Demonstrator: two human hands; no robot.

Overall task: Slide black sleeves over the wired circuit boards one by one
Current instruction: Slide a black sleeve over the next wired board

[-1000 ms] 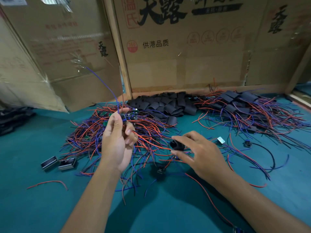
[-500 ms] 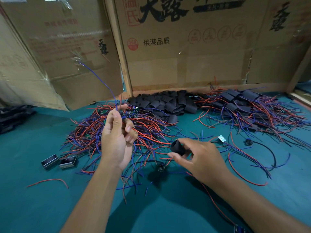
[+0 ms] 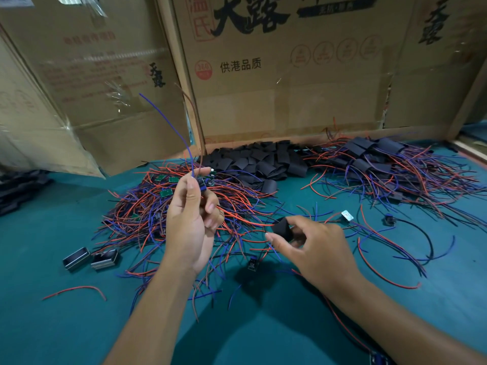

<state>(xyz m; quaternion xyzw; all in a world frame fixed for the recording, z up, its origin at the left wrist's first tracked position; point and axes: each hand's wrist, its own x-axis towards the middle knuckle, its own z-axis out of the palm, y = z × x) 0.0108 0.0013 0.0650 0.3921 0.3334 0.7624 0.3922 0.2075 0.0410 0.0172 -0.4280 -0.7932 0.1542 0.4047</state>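
My left hand (image 3: 192,222) is raised over the wire heap and pinches a small wired circuit board (image 3: 202,183) at its fingertips; the board's blue wire (image 3: 168,122) and a brown one stand up from it. To the right, my right hand (image 3: 313,246) pinches a black sleeve (image 3: 282,227) between thumb and fingers, its open end turned toward the left hand. A gap of a hand's width separates sleeve and board. A heap of unsleeved boards with red and blue wires (image 3: 163,206) lies behind the left hand.
Loose black sleeves (image 3: 261,162) are piled at the back centre. Sleeved boards with wires (image 3: 387,169) lie heaped at the back right. Two small metal housings (image 3: 89,258) sit on the green mat at left. Cardboard boxes (image 3: 290,75) wall off the back.
My right hand lifted the black sleeve off the mat and moved it slightly left toward the left hand. The left hand stayed raised, the board's wires swaying a little.
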